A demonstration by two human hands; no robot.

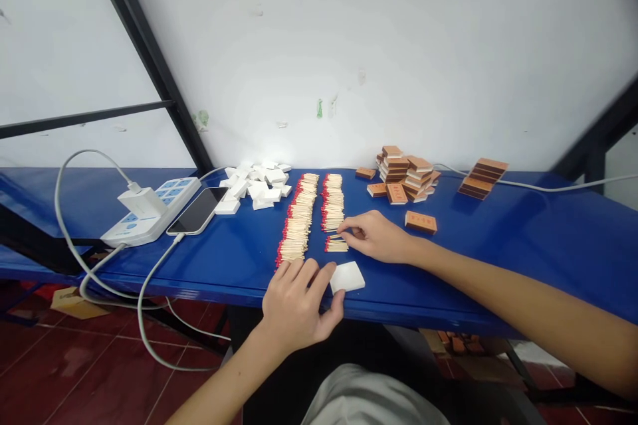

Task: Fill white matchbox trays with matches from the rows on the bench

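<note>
My left hand [302, 302] rests at the table's front edge, thumb and index finger closed on the left end of a small white matchbox tray [349, 276]. Its other fingers lie by the near end of a long row of red-tipped matches [299, 219]. My right hand [376, 236] is pinched at the stick ends of the shorter match row [332, 202], where a small group of matches [337, 244] lies split off at the near end. Exactly how many matches are between the fingertips is hidden.
White trays [256, 184] are heaped at the back left, near a phone [198, 211] and a power strip [149, 212] with looping cables. Brown matchboxes [406, 176] stand piled at the back right. One matchbox [421, 222] lies beyond my right forearm, near a tilted brown stack [483, 178].
</note>
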